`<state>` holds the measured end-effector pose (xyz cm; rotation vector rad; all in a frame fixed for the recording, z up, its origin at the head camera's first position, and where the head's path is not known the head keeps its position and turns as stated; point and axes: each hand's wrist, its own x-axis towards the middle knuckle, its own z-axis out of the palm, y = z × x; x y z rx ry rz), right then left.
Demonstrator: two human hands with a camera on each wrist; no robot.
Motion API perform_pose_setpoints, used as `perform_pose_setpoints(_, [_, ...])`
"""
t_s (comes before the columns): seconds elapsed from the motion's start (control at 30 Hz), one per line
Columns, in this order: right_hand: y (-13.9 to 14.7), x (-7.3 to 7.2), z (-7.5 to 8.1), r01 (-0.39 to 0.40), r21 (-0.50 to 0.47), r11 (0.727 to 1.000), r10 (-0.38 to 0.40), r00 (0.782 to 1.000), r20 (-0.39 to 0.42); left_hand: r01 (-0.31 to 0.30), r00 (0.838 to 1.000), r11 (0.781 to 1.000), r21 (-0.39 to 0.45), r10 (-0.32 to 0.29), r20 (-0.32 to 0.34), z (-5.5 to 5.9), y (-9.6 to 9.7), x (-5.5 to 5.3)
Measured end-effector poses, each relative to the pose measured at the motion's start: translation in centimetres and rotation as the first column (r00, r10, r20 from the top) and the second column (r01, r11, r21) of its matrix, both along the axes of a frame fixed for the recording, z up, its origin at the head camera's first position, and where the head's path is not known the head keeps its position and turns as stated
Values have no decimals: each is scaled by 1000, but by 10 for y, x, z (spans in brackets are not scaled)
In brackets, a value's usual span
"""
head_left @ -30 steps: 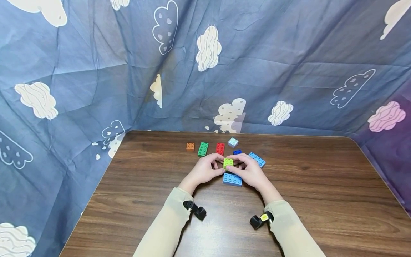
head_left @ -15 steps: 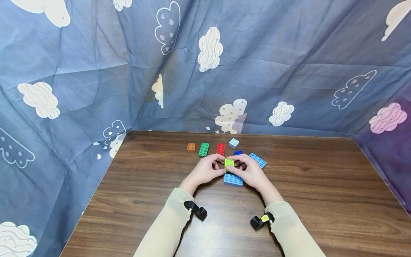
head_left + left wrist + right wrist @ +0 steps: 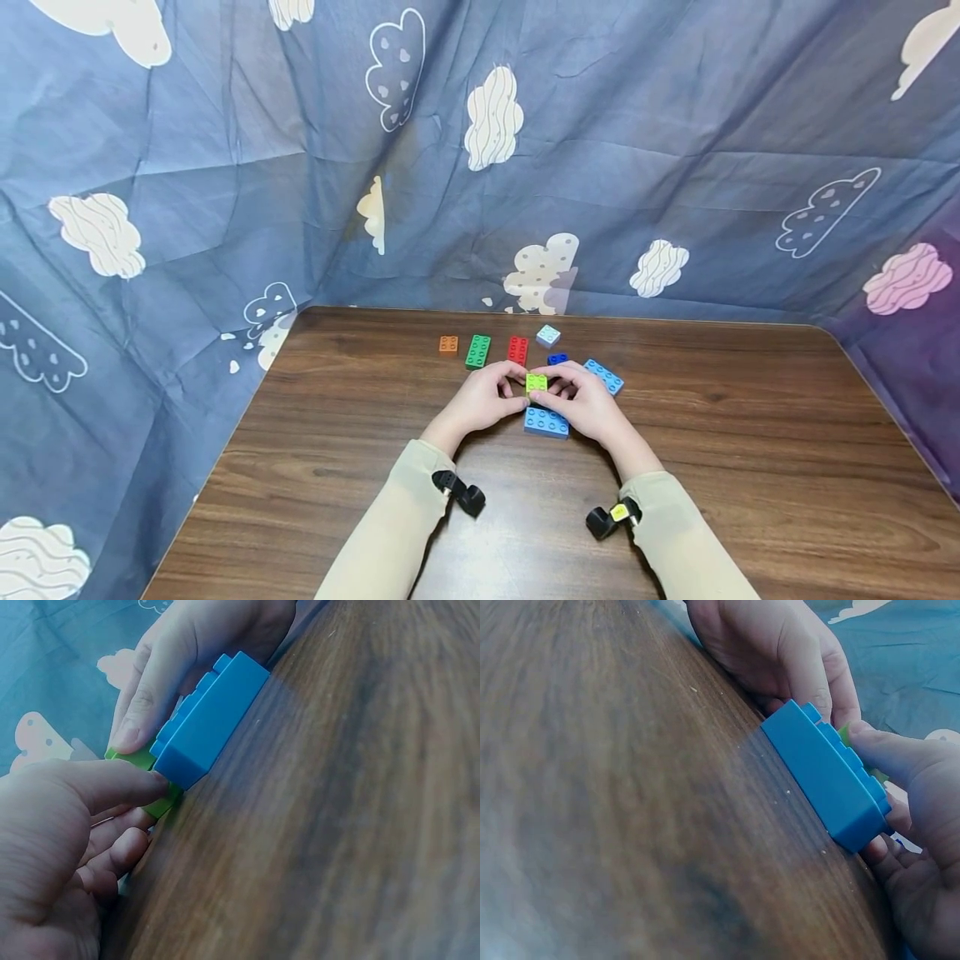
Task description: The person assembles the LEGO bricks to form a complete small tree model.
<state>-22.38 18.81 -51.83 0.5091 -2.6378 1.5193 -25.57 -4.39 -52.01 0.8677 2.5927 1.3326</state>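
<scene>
A lime-green toy building brick (image 3: 536, 382), studs up, sits between both hands at the middle of the table. My left hand (image 3: 484, 396) pinches its left side low down, thumb in front. My right hand (image 3: 578, 398) pinches it from the right, with the thumb (image 3: 133, 727) at its upper part. A second green surface (image 3: 163, 805) shows lower down in the left wrist view; I cannot tell whether it is a separate brick beneath. Just in front lies a light-blue brick (image 3: 547, 422) with two rows of studs, flat on the table, hiding much of the green in the right wrist view.
Behind the hands lie an orange brick (image 3: 448, 344), a green brick (image 3: 477, 352), a red brick (image 3: 517, 350), a pale-blue brick (image 3: 548, 335) and a dark-blue brick (image 3: 557, 359). Another light-blue brick (image 3: 603, 377) lies right of them. A patterned cloth (image 3: 420, 250) hangs behind the wooden table (image 3: 750, 433).
The whole head view has shifted slightly. Both hands keep their hold on the lime-green brick, with hardly any visible movement; the other bricks stay put.
</scene>
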Motion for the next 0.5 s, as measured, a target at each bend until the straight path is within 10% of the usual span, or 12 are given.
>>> perform_pose_setpoints(0.5, [-2,-1,2,9,-13,1000,-9,999,34,-2,1000,1000,11,2,-14,0,-1,0])
